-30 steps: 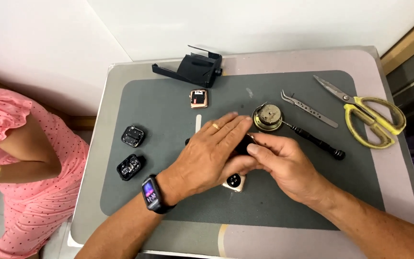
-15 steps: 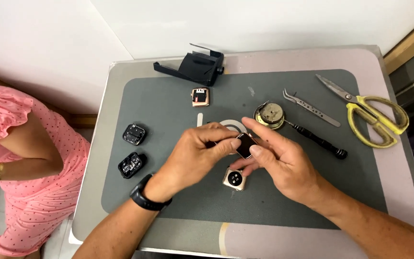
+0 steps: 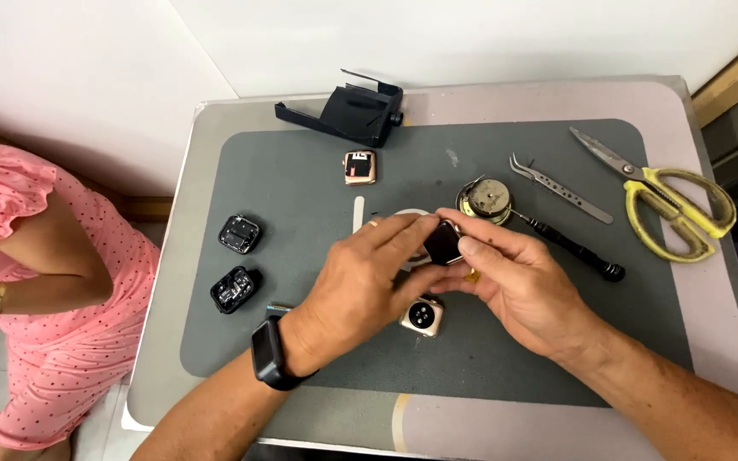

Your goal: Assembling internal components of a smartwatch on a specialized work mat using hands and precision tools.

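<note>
Watch screen (image 3: 444, 243), small, dark, square: I am pinching it between the fingertips of my left hand (image 3: 365, 277) and right hand (image 3: 518, 282), both gripping it above the grey mat (image 3: 301, 196). Gold watch body (image 3: 423, 316) is lying face-down just below my hands. Screwdriver (image 3: 574, 249) is resting just beside my right hand.

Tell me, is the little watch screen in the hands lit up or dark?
Dark. The small black screen, pinched between the left hand and right hand, shows plain black glass, no picture or glow.
</note>
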